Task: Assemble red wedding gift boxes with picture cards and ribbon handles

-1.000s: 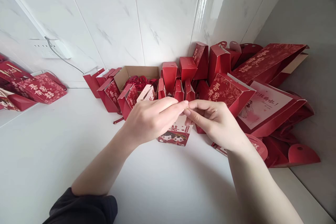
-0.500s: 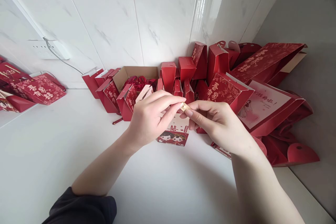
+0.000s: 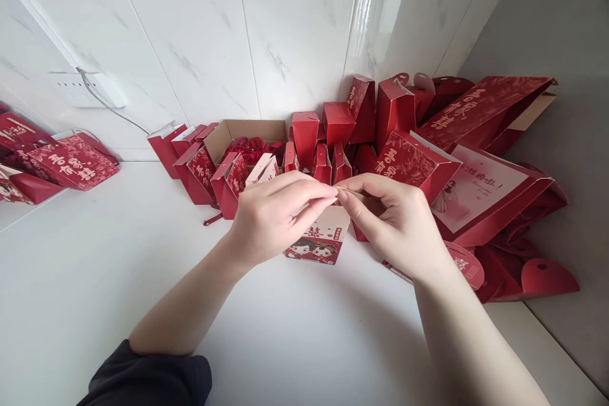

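My left hand [image 3: 272, 219] and my right hand [image 3: 400, 222] meet fingertip to fingertip above the white counter. A small, thin, gold-coloured piece [image 3: 351, 190] shows edge-on between my right thumb and forefinger, mostly covered by the fingers. My left thumb and forefinger are pinched at its left end. Just behind and below the hands stands a small red and white gift box [image 3: 314, 246] with two cartoon faces on its front; its top is partly hidden by my hands.
Behind stand several red gift boxes [image 3: 305, 133] and an open cardboard box [image 3: 273, 131] with dark red stuff inside. Larger red gift bags [image 3: 490, 108] crowd the right side. More red bags [image 3: 78, 158] lie far left, near a wall socket [image 3: 88, 90] with a cable.
The gold-coloured piece has been turned from showing its flat face to edge-on. My right hand has shifted slightly up and left; the left fingers have closed nearer to it.
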The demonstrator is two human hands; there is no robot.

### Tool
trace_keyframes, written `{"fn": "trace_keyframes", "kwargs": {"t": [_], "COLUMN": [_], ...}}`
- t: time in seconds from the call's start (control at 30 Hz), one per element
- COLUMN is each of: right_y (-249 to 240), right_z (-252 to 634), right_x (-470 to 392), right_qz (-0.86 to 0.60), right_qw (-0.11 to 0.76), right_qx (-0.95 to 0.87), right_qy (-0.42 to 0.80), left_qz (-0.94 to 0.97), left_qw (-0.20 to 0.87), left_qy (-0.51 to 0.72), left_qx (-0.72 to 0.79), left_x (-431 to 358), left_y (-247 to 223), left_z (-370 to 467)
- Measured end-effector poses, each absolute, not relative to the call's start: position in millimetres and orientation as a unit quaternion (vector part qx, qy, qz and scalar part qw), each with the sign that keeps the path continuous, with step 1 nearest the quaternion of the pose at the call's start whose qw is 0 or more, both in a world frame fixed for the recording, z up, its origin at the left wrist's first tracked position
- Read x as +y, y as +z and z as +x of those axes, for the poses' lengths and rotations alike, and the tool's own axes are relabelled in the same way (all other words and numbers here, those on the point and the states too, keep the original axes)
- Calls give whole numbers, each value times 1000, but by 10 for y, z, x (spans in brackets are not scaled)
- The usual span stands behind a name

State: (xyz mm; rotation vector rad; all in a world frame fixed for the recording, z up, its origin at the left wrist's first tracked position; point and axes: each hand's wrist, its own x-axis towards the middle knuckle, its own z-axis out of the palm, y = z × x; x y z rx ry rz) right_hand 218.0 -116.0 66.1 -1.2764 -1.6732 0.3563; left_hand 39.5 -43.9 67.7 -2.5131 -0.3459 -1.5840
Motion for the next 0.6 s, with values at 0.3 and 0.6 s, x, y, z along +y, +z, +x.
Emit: {"fn": "trace_keyframes", "kwargs": {"t": [0.3, 0.6], "right_y": [650, 673], "right_z": [2175, 2167], "right_x": [-1159, -1170], "right_qz": [-514, -532], "right_qw": [482, 469], "right_qx": [-702, -690], "right_qy": [102, 142], "left_qz": [-858, -857], "left_qw": [-6, 33], "left_qy": [-481, -488], "left_qx": [-180, -163], "left_x": [-463, -448], "left_y": [649, 620], "left_z": [398, 412]}}
